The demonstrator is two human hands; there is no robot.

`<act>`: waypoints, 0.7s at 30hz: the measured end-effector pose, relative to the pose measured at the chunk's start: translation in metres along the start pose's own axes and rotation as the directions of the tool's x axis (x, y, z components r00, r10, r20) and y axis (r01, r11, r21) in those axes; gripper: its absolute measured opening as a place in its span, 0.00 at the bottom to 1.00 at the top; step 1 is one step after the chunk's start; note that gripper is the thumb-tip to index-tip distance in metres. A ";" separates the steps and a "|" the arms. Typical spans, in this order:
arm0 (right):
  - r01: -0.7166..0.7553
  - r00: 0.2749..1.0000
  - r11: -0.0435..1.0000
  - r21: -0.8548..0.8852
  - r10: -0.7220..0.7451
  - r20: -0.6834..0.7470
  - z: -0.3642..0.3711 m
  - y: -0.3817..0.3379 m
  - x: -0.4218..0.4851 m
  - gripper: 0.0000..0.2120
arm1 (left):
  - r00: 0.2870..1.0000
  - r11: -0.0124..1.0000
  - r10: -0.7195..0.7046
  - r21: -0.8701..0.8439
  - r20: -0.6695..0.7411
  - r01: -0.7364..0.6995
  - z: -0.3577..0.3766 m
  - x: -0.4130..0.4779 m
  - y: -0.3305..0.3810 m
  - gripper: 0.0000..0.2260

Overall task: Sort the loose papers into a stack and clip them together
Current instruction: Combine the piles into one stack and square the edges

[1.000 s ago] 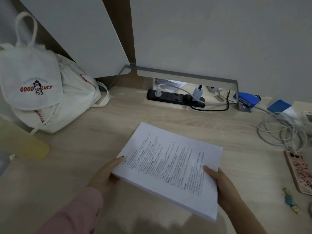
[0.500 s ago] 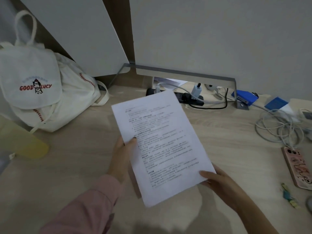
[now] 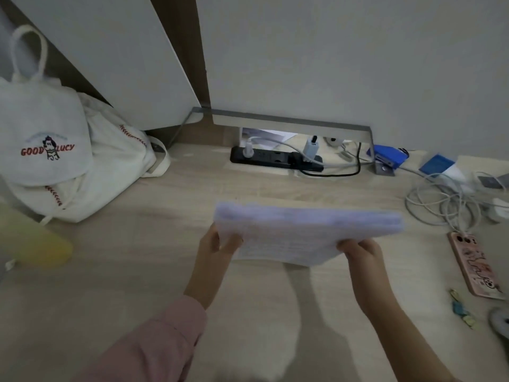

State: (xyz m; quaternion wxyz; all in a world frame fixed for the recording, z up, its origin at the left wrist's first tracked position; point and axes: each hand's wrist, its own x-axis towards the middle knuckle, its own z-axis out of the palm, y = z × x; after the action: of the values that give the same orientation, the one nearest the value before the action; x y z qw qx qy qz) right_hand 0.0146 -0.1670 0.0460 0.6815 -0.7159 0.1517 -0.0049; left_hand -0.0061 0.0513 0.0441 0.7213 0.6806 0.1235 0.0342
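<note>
A thick stack of printed white papers (image 3: pixel 300 230) is held above the wooden desk (image 3: pixel 209 188), blurred by motion, with its long edge turned toward the camera. My left hand (image 3: pixel 217 249) grips the stack's left end, thumb on top. My right hand (image 3: pixel 360 255) grips the near right corner. Small colourful clips (image 3: pixel 461 312) lie on the desk at the right, near the front edge.
A white "GOOD LUCY" backpack (image 3: pixel 55 150) leans at the back left. A black power strip (image 3: pixel 275 158) with plugs sits at the back centre. Coiled white cables (image 3: pixel 443 202), blue boxes (image 3: pixel 388 158) and a pink-cased phone (image 3: pixel 473 263) occupy the right side. A yellow object (image 3: pixel 33 238) lies at the left.
The stack went from lying flat on the desk, to upright in both hands, to lifted and turned sideways now. Both hands shifted their hold to its ends.
</note>
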 end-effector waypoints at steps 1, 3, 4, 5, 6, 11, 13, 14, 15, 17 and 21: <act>-0.037 0.999 0.999 -0.033 0.037 -0.004 0.002 0.006 -0.002 0.11 | 1.000 1.000 -0.021 0.014 -0.011 0.021 0.000 -0.001 -0.006 0.15; -0.090 0.996 0.995 -0.052 0.089 -0.021 0.006 0.011 -0.005 0.09 | 0.999 0.999 -0.036 0.026 -0.011 0.037 0.001 0.001 -0.012 0.13; -0.096 0.995 0.995 -0.036 0.095 -0.031 0.007 0.010 -0.005 0.09 | 0.999 0.999 -0.032 0.020 -0.001 0.032 0.002 0.002 -0.011 0.12; -0.092 0.995 0.996 -0.017 0.091 -0.039 0.007 0.008 -0.005 0.10 | 1.000 1.000 -0.029 0.003 0.001 0.029 0.003 0.003 -0.010 0.12; -0.086 0.995 0.996 -0.003 0.085 -0.048 0.005 0.005 -0.006 0.11 | 1.000 0.999 -0.027 -0.019 -0.003 0.027 0.005 0.003 -0.009 0.12; -0.125 0.992 0.991 -0.039 0.124 -0.007 -0.002 0.014 -0.014 0.10 | 0.999 0.996 -0.046 -0.071 -0.005 0.046 0.010 -0.001 -0.019 0.14; -0.138 0.990 0.989 -0.056 0.139 0.020 -0.004 0.016 -0.014 0.10 | 0.999 0.995 -0.052 -0.086 0.013 0.053 0.012 0.001 -0.020 0.13; -0.136 0.990 0.989 -0.052 0.137 0.019 -0.007 0.014 -0.013 0.11 | 0.999 0.996 -0.044 -0.082 0.029 0.046 0.014 0.002 -0.019 0.13; -0.131 0.991 0.990 -0.043 0.131 0.020 -0.011 0.011 -0.012 0.11 | 0.998 0.997 -0.032 -0.074 0.060 0.037 0.017 0.003 -0.017 0.13; -0.128 0.991 0.992 -0.021 0.128 0.039 -0.023 0.006 -0.010 0.12 | 0.991 0.999 -0.020 -0.046 0.135 0.026 0.026 0.004 -0.012 0.12; -0.205 0.978 0.979 -0.015 0.205 0.027 -0.065 0.016 -0.006 0.15 | 0.971 0.995 -0.102 0.041 0.216 0.095 0.058 0.005 -0.018 0.08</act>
State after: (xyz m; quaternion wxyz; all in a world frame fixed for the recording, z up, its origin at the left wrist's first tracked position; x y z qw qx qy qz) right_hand -0.0084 -0.2289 0.0365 0.6761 -0.7006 0.2148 0.0764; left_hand 0.0100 -0.0049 0.0280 0.7210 0.6841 0.0779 -0.0781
